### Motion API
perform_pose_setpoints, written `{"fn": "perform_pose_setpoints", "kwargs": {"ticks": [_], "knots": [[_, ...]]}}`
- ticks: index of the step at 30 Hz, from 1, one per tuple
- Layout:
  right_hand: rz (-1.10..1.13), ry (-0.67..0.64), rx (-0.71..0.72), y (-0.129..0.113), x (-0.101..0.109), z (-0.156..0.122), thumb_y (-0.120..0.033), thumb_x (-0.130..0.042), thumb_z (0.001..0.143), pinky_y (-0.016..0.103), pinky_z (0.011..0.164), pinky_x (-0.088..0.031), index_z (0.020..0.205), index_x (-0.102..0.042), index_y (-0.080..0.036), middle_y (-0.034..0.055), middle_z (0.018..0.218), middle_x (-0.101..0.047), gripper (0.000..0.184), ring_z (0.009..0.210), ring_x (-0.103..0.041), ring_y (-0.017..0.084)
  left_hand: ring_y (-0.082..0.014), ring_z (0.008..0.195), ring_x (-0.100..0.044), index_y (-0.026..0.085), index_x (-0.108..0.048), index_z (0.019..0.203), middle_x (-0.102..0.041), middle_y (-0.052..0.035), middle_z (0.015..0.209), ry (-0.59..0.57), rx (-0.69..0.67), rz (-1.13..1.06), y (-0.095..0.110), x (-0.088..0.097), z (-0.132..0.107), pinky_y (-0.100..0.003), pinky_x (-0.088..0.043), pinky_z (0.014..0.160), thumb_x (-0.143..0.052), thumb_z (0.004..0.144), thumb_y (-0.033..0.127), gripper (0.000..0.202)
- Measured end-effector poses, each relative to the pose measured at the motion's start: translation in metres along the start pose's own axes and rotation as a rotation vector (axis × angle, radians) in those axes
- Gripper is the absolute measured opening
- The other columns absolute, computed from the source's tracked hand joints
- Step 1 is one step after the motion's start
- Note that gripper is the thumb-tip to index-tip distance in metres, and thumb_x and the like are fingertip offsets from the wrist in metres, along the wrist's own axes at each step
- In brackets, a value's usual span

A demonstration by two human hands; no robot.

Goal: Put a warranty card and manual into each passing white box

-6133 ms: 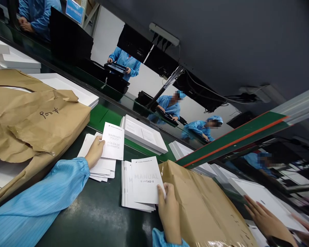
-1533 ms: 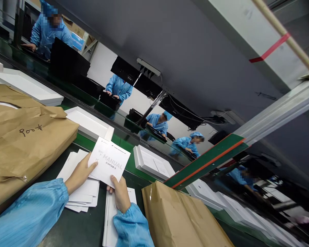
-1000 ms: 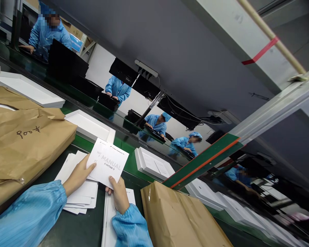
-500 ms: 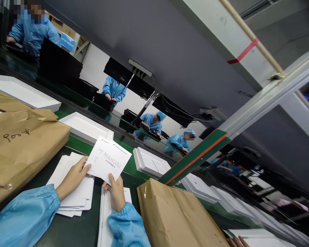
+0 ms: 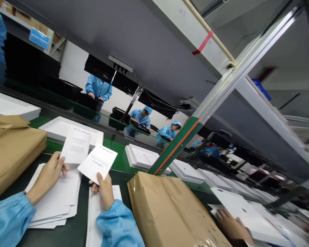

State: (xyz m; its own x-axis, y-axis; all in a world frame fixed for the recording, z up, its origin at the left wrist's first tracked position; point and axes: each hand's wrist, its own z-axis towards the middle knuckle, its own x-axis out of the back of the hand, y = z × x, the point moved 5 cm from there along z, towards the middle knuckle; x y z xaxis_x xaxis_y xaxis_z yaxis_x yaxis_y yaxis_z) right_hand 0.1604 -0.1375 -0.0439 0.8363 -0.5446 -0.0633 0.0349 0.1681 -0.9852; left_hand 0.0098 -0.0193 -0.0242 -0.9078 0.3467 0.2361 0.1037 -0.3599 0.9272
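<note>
My left hand (image 5: 49, 175) is closed on a white printed card (image 5: 76, 145), its grey lettering blurred. My right hand (image 5: 104, 192) pinches a white manual (image 5: 99, 162) at its lower edge, and "MANUAL" can be made out on the front. The two papers are held side by side, with their near corners almost meeting. Below my left hand lies an uneven stack of white papers (image 5: 55, 202) on the dark green bench. Another white paper stack (image 5: 92, 214) lies under my right hand and sleeve, which partly cover it.
Brown paper-wrapped packages stand left (image 5: 12, 151) and right (image 5: 170, 209). An open white box tray (image 5: 55, 128) sits behind my hands on the green line, and more white boxes (image 5: 186, 169) run rightward. A green-and-orange post (image 5: 173, 145) rises ahead. A co-worker's hand (image 5: 231, 223) holds a white lid at right.
The card and manual, overlapping before, are now apart, one in each hand. The view has shifted right, and the co-worker's hand with a white lid has come further into sight.
</note>
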Motion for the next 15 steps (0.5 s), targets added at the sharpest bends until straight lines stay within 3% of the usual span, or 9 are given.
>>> {"fn": "perform_pose_setpoints", "kwargs": {"ticks": [2,5,7,11,15], "knots": [[0.022,0.014,-0.013,0.003,0.002,0.001,-0.050,-0.047,0.066,0.016,0.030,-0.025,0.086,-0.044,-0.013,0.0008,0.051,-0.056,0.042,0.032,-0.043,0.007,-0.0116,0.045,-0.050,0.019,-0.035,0.075,-0.054,0.0030,0.055,0.064,-0.006,-0.112,0.013,0.008,0.022,-0.024,-0.041,0.051,-0.031,0.075,0.034,0.015],[0.009,0.016,-0.054,0.009,0.004,0.004,-0.051,-0.048,0.064,0.018,0.030,-0.025,0.080,-0.046,-0.014,0.0022,0.052,-0.056,0.041,0.033,-0.043,0.008,-0.0066,0.039,-0.047,0.015,-0.038,0.080,-0.054,0.0027,0.055,0.070,0.175,-0.234,0.024,0.011,0.065,-0.019,-0.038,0.045,-0.029,0.077,0.020,0.011],[-0.005,0.015,-0.053,0.012,0.006,0.008,-0.052,-0.048,0.064,0.020,0.031,-0.027,0.077,-0.048,-0.016,0.0024,0.052,-0.056,0.038,0.034,-0.043,0.009,-0.0043,0.040,-0.046,0.010,-0.039,0.088,-0.055,0.0014,0.059,0.125,0.227,-0.219,0.028,0.019,0.095,-0.018,-0.038,0.047,-0.026,0.078,0.014,0.018],[-0.051,-0.071,-0.110,0.021,0.005,0.016,-0.056,-0.048,0.061,0.027,0.034,-0.027,0.074,-0.049,-0.025,0.0035,0.054,-0.057,0.033,0.038,-0.048,0.015,-0.0087,0.063,-0.053,0.009,-0.046,0.094,-0.054,-0.0033,0.080,0.164,0.361,-0.238,0.019,0.036,0.133,-0.024,-0.043,0.058,-0.037,0.080,0.023,0.022],[-0.091,-0.082,-0.122,0.024,0.005,0.020,-0.058,-0.046,0.059,0.031,0.035,-0.026,0.069,-0.048,-0.028,0.0043,0.053,-0.055,0.031,0.038,-0.048,0.017,-0.0139,0.081,-0.051,0.013,-0.046,0.099,-0.050,-0.0057,0.096,0.182,0.431,-0.281,0.001,0.041,0.144,-0.032,-0.044,0.068,-0.042,0.077,0.028,0.027]]}}
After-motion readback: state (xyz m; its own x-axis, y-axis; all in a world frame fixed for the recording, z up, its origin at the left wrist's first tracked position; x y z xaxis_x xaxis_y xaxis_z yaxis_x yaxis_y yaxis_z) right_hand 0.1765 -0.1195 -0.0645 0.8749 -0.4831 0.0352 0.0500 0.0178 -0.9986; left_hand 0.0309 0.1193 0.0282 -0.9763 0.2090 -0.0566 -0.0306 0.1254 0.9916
